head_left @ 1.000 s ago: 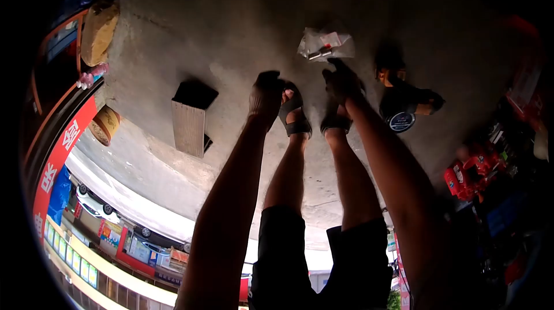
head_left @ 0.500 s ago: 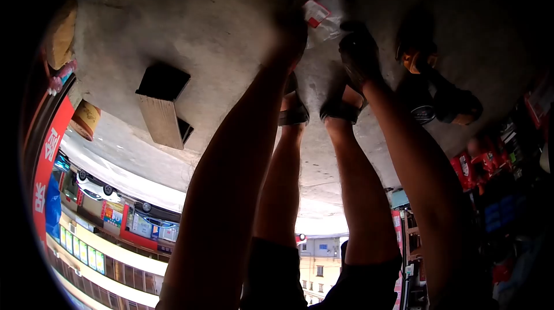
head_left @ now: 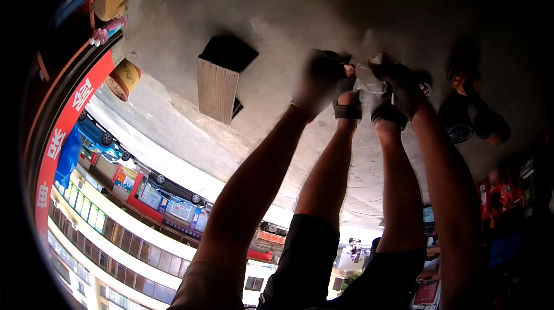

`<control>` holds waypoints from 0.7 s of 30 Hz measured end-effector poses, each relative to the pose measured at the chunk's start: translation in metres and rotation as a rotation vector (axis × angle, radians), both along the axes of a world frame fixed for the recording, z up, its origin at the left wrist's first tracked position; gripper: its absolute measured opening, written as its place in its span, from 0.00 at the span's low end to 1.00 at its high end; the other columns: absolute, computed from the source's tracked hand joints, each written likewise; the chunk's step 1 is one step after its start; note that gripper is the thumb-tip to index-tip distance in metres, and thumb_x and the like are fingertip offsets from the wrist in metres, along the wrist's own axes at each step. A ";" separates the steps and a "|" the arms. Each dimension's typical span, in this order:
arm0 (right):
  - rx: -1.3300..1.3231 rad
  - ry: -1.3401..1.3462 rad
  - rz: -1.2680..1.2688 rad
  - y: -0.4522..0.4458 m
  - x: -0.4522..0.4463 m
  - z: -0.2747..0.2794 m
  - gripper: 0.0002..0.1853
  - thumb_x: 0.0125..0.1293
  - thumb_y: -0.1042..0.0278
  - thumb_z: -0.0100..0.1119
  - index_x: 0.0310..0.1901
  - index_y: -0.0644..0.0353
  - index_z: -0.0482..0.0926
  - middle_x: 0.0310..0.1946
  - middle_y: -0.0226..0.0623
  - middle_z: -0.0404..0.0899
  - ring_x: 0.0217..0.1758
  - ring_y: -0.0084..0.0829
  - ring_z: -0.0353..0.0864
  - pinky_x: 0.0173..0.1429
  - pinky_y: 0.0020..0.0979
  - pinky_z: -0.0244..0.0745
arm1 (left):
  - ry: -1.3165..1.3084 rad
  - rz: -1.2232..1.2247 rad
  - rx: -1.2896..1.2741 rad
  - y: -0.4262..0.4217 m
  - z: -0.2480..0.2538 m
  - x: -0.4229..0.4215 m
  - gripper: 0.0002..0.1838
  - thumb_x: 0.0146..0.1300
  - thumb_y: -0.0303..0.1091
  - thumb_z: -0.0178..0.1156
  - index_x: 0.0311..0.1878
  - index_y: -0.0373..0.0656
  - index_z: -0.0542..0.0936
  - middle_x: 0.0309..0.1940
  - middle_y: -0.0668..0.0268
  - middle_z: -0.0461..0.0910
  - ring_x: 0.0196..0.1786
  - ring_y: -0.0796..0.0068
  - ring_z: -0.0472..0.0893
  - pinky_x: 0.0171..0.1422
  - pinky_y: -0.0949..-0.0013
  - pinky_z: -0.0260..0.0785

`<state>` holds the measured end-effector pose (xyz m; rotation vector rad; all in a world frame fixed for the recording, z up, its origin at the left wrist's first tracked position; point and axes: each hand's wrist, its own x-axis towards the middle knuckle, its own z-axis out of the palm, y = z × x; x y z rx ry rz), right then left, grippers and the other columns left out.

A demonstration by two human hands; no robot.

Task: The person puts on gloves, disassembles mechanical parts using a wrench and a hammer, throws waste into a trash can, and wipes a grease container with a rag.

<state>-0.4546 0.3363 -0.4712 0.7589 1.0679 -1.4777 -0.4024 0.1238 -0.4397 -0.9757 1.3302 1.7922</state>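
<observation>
Close above the floor near my feet, a clear plastic bag [head_left: 369,81] hangs between my two hands. My right hand [head_left: 404,82], in what looks like a dark glove, closes on the bag's side and upper edge. Dark and smeared by motion, my left hand [head_left: 323,79] is beside the bag on the left; its fingers do not show clearly, and I cannot tell if it touches the bag. The bag's contents cannot be made out. My feet, in dark sandals [head_left: 348,109], stand just behind the hands.
The view is upside down. A small wooden stool or block [head_left: 216,90] stands on the concrete floor [head_left: 277,38] at left. A black and orange power tool [head_left: 461,85] lies at right. Red items [head_left: 499,197] crowd the dark right side. Parked cars [head_left: 173,191] line the street beyond.
My view has swung, so the stool and street sit further right. The bag and hands are closer to my feet. The red-edged label seen on the bag earlier no longer shows.
</observation>
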 end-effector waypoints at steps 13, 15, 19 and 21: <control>0.203 0.067 0.069 0.082 0.023 0.020 0.18 0.63 0.60 0.58 0.51 0.61 0.78 0.40 0.27 0.78 0.41 0.19 0.76 0.39 0.22 0.70 | -0.243 -0.818 -0.416 -0.328 -0.043 0.018 0.11 0.52 0.27 0.67 0.40 0.40 0.81 0.34 0.66 0.83 0.41 0.73 0.80 0.51 0.72 0.71; 0.278 0.063 0.031 0.094 0.020 0.050 0.19 0.63 0.58 0.58 0.51 0.60 0.78 0.37 0.27 0.78 0.36 0.18 0.75 0.34 0.21 0.70 | -0.210 -0.957 -0.543 -0.267 -0.022 0.015 0.15 0.50 0.33 0.70 0.40 0.40 0.81 0.35 0.64 0.84 0.40 0.71 0.81 0.50 0.71 0.72; 0.532 0.134 0.029 0.135 0.024 0.114 0.17 0.64 0.59 0.60 0.50 0.59 0.78 0.31 0.28 0.77 0.28 0.18 0.74 0.27 0.22 0.70 | -0.004 -1.202 -0.710 -0.189 0.001 0.036 0.20 0.46 0.38 0.72 0.41 0.39 0.79 0.38 0.57 0.84 0.44 0.63 0.83 0.47 0.64 0.74; 0.667 0.113 0.189 0.174 0.036 0.154 0.14 0.64 0.58 0.58 0.47 0.55 0.81 0.35 0.27 0.78 0.30 0.18 0.75 0.28 0.20 0.71 | -0.077 -1.145 -0.708 -0.155 0.035 0.035 0.22 0.45 0.36 0.72 0.43 0.39 0.78 0.40 0.57 0.84 0.46 0.62 0.83 0.47 0.61 0.75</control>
